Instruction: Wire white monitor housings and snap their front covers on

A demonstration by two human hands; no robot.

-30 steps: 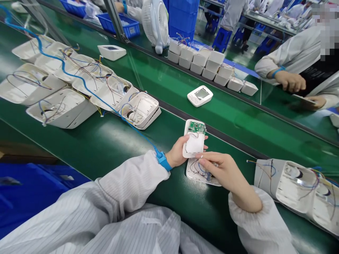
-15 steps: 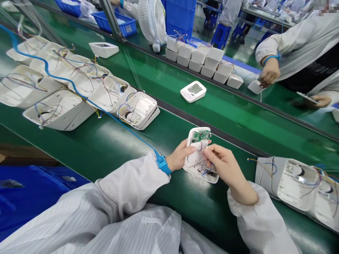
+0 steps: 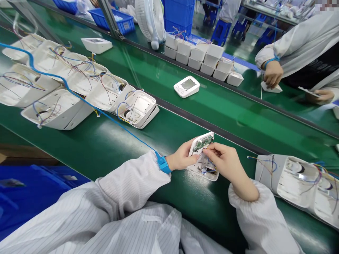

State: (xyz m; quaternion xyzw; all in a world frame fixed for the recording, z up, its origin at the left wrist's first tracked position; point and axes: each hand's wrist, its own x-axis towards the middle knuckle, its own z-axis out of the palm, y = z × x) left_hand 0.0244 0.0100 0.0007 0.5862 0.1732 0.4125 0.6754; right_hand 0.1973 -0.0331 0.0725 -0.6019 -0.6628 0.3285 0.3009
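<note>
Since its circuit board (image 3: pixel 202 143) looks fragile, my left hand (image 3: pixel 182 157) clamps the light-looking cover (image 3: pixel 193 146) by its edge, my right hand's (image 3: pixel 225 158) fingertips pinched together.

Green workbench (image 3: pixel 87 144), blue stools (image 3: pixel 221 32), shiny floor (image 3: pixel 239 48)

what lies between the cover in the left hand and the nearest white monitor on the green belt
In the head view, a black strip and part of the green belt lie between the cover in the left hand and that monitor.
</note>
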